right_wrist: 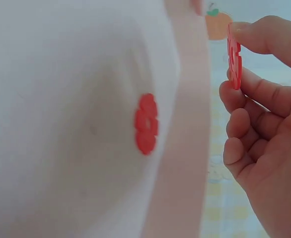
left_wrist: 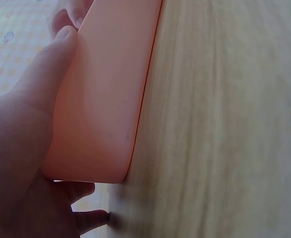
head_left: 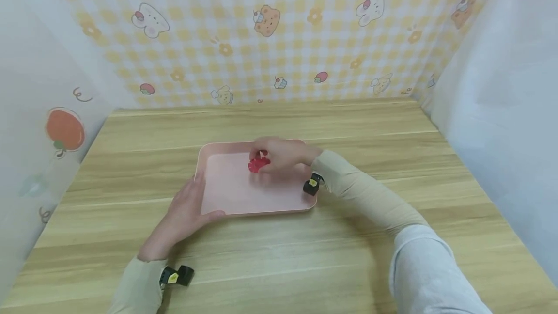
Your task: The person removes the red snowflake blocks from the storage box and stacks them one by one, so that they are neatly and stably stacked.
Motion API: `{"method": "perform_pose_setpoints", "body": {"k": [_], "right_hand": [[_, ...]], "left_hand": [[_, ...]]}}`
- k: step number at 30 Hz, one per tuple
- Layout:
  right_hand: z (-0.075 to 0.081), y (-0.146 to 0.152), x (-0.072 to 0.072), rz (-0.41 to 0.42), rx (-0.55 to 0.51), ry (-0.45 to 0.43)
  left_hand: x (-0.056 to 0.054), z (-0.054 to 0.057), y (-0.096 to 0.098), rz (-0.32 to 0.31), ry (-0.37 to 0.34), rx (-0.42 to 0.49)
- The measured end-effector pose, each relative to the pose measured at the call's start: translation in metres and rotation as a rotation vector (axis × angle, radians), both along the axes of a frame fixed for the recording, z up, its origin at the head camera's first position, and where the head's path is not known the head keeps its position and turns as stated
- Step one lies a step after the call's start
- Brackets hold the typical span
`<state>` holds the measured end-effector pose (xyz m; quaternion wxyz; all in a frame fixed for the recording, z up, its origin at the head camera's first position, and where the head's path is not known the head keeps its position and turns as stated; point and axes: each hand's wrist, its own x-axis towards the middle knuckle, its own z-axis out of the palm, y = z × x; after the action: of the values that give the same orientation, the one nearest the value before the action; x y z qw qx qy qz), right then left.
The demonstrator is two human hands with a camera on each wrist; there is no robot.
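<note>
A shallow pink tray (head_left: 235, 188) lies on the wooden table. At its front left corner is my left hand (head_left: 183, 212), thumb straight along the front rim and fingers against the left side. In the left wrist view, the thumb (left_wrist: 48, 69) touches the top edge of the tray's wall (left_wrist: 106, 99). Over the tray, my right hand (head_left: 281, 154) pinches a thin red notched flower-shaped plastic disc (right_wrist: 234, 59) between thumb and index finger. A second such red disc (right_wrist: 146, 124) shows against the tray's floor in the right wrist view.
The wood-grain table (head_left: 279, 260) extends around the tray. Behind it stands a yellow checked backdrop (head_left: 296, 52) with cartoon prints. A pale sheet (head_left: 501, 71) closes the right side, and a printed white sheet (head_left: 35, 86) the left.
</note>
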<state>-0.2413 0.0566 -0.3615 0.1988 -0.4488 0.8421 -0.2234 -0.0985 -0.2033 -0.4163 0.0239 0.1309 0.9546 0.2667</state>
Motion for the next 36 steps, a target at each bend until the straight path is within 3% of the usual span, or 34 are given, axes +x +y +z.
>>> {"method": "perform_pose_setpoints", "body": {"k": [8,14,19,26,36], "right_hand": [[0.013,0.035,-0.003,-0.077,-0.044,0.085],[0.015,0.066,0.0,-0.189,0.0,0.081],[0.009,0.096,0.002,-0.266,0.033,0.078],[-0.008,0.135,0.009,-0.296,-0.024,0.153],[-0.022,0.169,0.022,-0.364,-0.035,0.165]], "left_hand": [[0.0,0.0,0.001,-0.001,-0.008,0.006],[0.0,0.0,0.0,-0.005,-0.002,-0.009],[0.0,0.0,0.0,-0.01,-0.004,-0.012],[0.0,0.002,-0.001,-0.009,-0.019,-0.02],[-0.001,0.001,0.002,-0.013,-0.041,-0.016]]}}
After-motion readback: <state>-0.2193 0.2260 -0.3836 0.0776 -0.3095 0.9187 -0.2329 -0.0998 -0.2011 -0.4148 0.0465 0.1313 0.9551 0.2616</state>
